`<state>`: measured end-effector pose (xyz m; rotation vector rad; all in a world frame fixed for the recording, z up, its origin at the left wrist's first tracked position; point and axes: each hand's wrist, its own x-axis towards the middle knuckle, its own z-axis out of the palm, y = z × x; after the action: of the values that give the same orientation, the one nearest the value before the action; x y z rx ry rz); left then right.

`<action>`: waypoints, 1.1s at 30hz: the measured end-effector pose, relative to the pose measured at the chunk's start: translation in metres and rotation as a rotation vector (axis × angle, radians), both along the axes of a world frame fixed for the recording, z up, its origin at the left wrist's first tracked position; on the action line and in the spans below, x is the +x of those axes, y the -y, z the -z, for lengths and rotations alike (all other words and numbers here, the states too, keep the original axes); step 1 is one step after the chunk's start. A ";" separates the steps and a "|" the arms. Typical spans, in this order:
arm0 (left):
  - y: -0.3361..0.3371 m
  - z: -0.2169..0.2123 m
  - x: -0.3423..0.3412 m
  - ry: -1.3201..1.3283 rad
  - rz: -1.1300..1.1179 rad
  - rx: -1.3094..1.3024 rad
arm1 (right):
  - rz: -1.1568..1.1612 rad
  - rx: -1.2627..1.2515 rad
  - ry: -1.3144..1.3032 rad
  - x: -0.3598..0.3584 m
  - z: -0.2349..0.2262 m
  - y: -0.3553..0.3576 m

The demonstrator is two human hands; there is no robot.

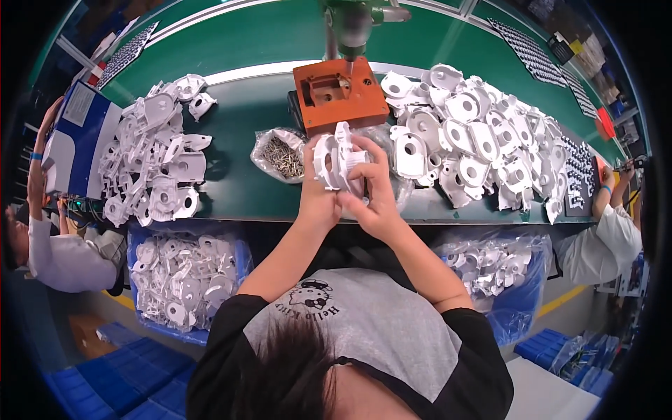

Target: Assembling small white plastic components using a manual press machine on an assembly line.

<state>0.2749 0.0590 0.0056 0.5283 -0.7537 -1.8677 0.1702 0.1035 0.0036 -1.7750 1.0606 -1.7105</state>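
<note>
In front of my chest, over the near edge of the green table, I hold a white plastic housing (340, 162) with round openings and a ribbed section. My left hand (316, 199) grips its left side, most of its fingers hidden behind the part. Closed round the right side is my right hand (381, 199), with its fingers bent over the ribbed section and its thumb low. Just beyond my hands stands an orange fixture block (378, 106) with a recessed pocket. A clear plastic bag (260, 148) of small brass-coloured screws lies beside my left hand.
A green machine head (350, 31) hangs over the fixture. White plastic parts are heaped at left (157, 115) and right (465, 108). Below the table edge, blue-lined bins hold more parts (183, 280). Other people work at the far left (70, 255) and far right (602, 238).
</note>
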 end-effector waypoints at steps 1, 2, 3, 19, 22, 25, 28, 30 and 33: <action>-0.002 -0.001 -0.002 0.064 -0.160 -0.140 | -0.026 0.050 0.041 -0.003 0.006 0.000; -0.003 -0.005 -0.002 0.067 -0.159 -0.138 | -0.052 0.100 0.083 -0.005 0.009 0.000; -0.004 -0.010 -0.001 0.254 -0.285 -0.375 | -0.059 0.082 0.084 -0.005 0.008 -0.001; -0.014 -0.015 0.011 0.243 -0.182 -0.290 | 0.204 -0.077 -0.204 0.004 -0.014 -0.009; -0.014 -0.005 0.008 0.218 -0.186 -0.115 | 0.198 -0.131 -0.333 0.000 -0.015 -0.009; -0.013 0.003 0.010 0.234 -0.149 -0.102 | 0.171 -0.079 -0.342 -0.002 -0.011 -0.011; -0.014 0.006 0.011 0.165 -0.097 0.014 | 0.003 0.035 -0.227 -0.007 -0.010 -0.014; -0.021 -0.006 0.010 -0.092 0.001 0.081 | 0.198 0.109 -0.166 -0.010 -0.006 -0.011; -0.028 0.001 0.009 0.162 -0.061 -0.169 | 0.268 0.048 -0.097 -0.012 -0.009 -0.004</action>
<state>0.2837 0.0873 0.0046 0.5926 -0.9826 -1.7013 0.1585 0.1073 0.0125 -1.7659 1.4249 -1.7464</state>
